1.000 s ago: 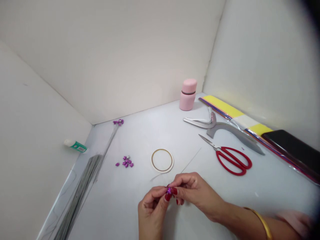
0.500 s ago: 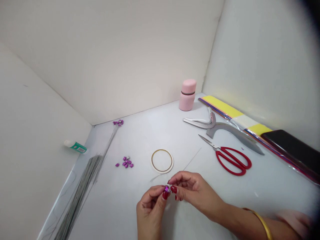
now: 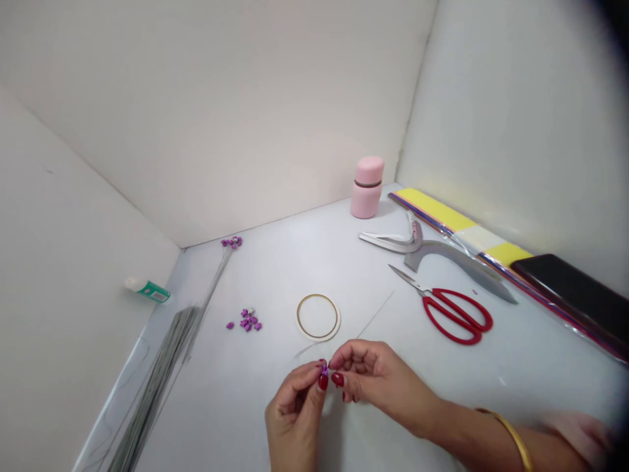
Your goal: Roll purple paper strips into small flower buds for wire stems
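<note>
My left hand (image 3: 297, 410) is closed at the bottom middle, pinching a small shiny purple bud-like piece (image 3: 324, 370) between thumb and fingertips. Right beside it, my right hand (image 3: 373, 377) has thumb and forefinger drawn close together at the piece's edge; whatever is between them is too small to make out. A thin wire (image 3: 376, 313) runs up and right from behind the right fingers. Just beyond the hands lies a roll of double-sided tape (image 3: 336, 328) with a loose end. Several similar purple pieces (image 3: 249, 321) lie in a cluster further left.
Red-handled scissors (image 3: 455, 314) and grey-white pliers (image 3: 413, 246) lie on the right. Behind them are a pink flask (image 3: 367, 189), packed coloured sheets (image 3: 437, 208) and a black phone (image 3: 572, 288). Wire bundles (image 3: 157, 387), purple-tipped wires (image 3: 232, 242) and a glue stick (image 3: 152, 290) are left.
The purple piece has turned and shifted slightly left in my left fingers. My right fingertips have drawn a little apart from it. Other objects stay where they were.
</note>
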`<control>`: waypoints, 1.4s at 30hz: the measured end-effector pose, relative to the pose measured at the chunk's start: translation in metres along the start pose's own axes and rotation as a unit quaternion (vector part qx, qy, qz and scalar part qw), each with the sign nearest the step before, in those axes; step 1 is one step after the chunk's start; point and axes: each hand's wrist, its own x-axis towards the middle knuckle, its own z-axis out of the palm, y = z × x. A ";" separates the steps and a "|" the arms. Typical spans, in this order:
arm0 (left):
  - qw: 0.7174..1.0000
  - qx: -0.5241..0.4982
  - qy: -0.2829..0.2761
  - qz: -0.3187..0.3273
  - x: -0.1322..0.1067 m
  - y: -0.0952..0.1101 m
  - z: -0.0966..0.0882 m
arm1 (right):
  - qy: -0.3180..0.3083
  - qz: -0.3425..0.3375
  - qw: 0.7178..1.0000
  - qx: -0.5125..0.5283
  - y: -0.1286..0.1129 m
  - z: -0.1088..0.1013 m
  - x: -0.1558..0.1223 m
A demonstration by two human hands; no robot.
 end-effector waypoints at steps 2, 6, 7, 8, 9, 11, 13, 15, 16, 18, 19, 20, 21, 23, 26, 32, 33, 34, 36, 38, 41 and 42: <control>1.000 0.001 -0.006 0.001 0.000 -0.001 0.000 | 0.001 0.010 1.000 0.007 -0.001 0.000 0.000; 1.000 -0.009 0.024 0.002 -0.002 0.004 0.006 | 0.003 0.006 1.000 0.010 -0.002 0.001 0.001; 0.999 -0.013 0.032 -0.001 -0.002 0.005 0.008 | 0.004 0.005 1.000 0.010 -0.002 0.001 0.001; 0.999 -0.017 0.039 -0.005 -0.003 0.007 0.010 | 0.005 0.005 1.000 0.010 -0.002 0.002 0.001; 0.999 -0.019 0.041 -0.009 -0.003 0.008 0.011 | 0.005 0.005 1.000 0.010 -0.002 0.002 0.001; 0.999 -0.023 0.043 -0.014 -0.003 0.009 0.012 | 0.004 0.009 1.000 0.007 -0.002 0.002 0.000; 0.998 -0.026 0.044 -0.026 -0.001 0.009 0.011 | 0.001 0.009 1.000 0.003 -0.002 0.001 0.000; 0.997 -0.036 0.040 -0.063 0.000 0.007 0.009 | 0.002 0.003 1.000 -0.002 -0.003 0.000 -0.001; 0.994 -0.047 0.037 -0.087 0.001 0.006 0.008 | 0.004 -0.002 1.000 -0.006 -0.005 -0.001 0.000; 0.988 -0.079 0.036 -0.132 0.003 0.003 0.006 | 0.013 -0.004 1.000 -0.019 -0.007 -0.002 0.000; 0.984 -0.093 0.037 -0.146 0.003 0.002 0.006 | 0.020 -0.003 0.999 -0.025 -0.008 -0.003 0.001; 0.982 -0.102 0.037 -0.153 0.004 0.001 0.006 | 0.023 -0.004 0.999 -0.028 -0.008 -0.003 0.001; 0.981 -0.108 0.035 -0.156 0.004 0.000 0.006 | 0.024 -0.009 0.999 -0.027 -0.008 -0.004 0.002; 0.982 -0.108 0.022 -0.152 0.003 0.000 0.008 | 0.020 -0.030 0.999 -0.020 -0.006 -0.004 0.002; 0.986 -0.097 0.011 -0.134 0.002 0.001 0.011 | 0.014 -0.054 0.998 -0.014 -0.001 -0.003 0.001; 0.986 -0.107 0.027 -0.128 0.001 0.003 0.013 | 0.015 -0.038 0.999 -0.011 -0.004 -0.002 0.000; 0.983 -0.120 0.024 -0.138 0.001 0.003 0.013 | 0.016 -0.034 0.999 -0.013 -0.005 -0.002 0.000; 0.979 -0.137 0.025 -0.147 0.001 0.003 0.013 | 0.016 -0.034 0.999 -0.014 -0.007 -0.003 0.001; 0.969 -0.179 0.032 -0.164 0.002 0.003 0.012 | 0.015 -0.033 0.999 -0.025 -0.010 -0.006 0.002; 0.957 -0.220 0.038 -0.186 0.003 0.002 0.012 | -0.011 -0.010 0.997 -0.072 -0.012 -0.012 0.002; 0.939 -0.255 0.059 -0.221 0.005 0.002 0.009 | -0.153 0.049 0.956 -0.246 -0.016 -0.024 0.000; 0.936 -0.260 0.070 -0.226 0.006 0.002 0.008 | -0.189 0.041 0.930 -0.314 -0.018 -0.028 -0.001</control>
